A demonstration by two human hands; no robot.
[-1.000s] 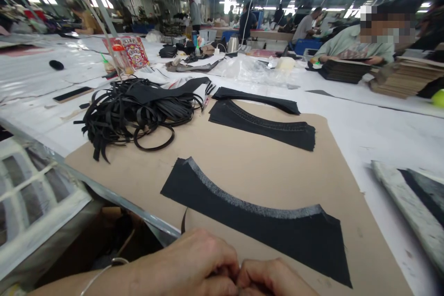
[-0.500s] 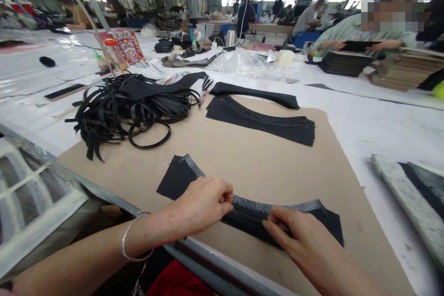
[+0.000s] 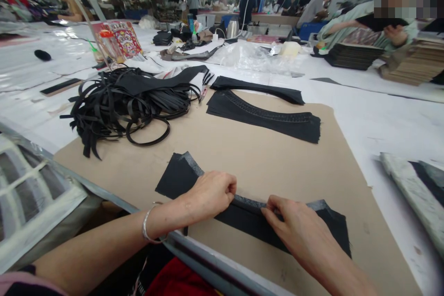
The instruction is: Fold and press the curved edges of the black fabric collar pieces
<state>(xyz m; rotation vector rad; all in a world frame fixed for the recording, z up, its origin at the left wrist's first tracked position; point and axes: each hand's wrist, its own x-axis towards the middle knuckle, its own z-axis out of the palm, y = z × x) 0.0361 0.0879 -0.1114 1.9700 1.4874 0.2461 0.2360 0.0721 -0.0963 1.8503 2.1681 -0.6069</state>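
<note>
A curved black fabric piece (image 3: 243,221) with a greyish band along its upper edge lies in front of me on brown paper. My left hand (image 3: 213,194) is closed in a pinch over the middle of that edge. Just to its right, my right hand (image 3: 291,222) pinches with thumb and forefinger. A narrow black strip (image 3: 247,207) runs between the two pinches along the greyish band. What looks like its loose end shows below my left wrist. The fingertips partly hide the strip.
Beyond lie stitched black pieces (image 3: 263,118), a folded black piece (image 3: 256,89) and a tangled heap of black strips (image 3: 121,106) on brown paper (image 3: 194,148). A marbled slab (image 3: 405,194) is at right. Across the table, a person handles a dark piece beside stacks (image 3: 354,55).
Both hands have shifted slightly up, and the strip between them has moved from the black fabric onto the greyish band. The person across has lifted and tilted a dark piece.
</note>
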